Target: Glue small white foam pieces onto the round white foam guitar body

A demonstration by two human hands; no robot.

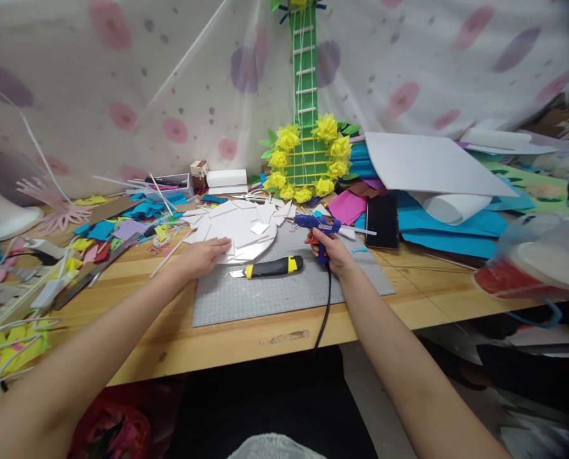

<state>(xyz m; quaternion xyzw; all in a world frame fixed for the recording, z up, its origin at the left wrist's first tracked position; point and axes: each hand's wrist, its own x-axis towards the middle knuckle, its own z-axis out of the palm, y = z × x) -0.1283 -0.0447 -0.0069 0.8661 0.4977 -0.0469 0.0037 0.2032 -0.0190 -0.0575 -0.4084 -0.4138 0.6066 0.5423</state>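
A white round board [208, 231] with several flat white strips and pointed pieces stuck around it lies on a grey cutting mat [284, 290]. My left hand [208, 255] grips its near left edge, fingers together against a white piece; the thumb's place is hard to see. In my right hand [329, 247] is a blue hot glue gun [323, 224], held by its handle. Its nozzle points left toward the board's right side, and a glue stick sticks out behind. A black and yellow utility knife [274, 266] with its blade out lies just in front of the board.
Behind stands a green paper guitar [306, 102] ringed with yellow flowers. Paper scraps [126, 229], a power strip [16, 287] and cables crowd the left. At right are a black phone [382, 221], blue paper [441, 233] and a plastic cup [537, 261]. The gun's cord [325, 312] hangs over the table edge.
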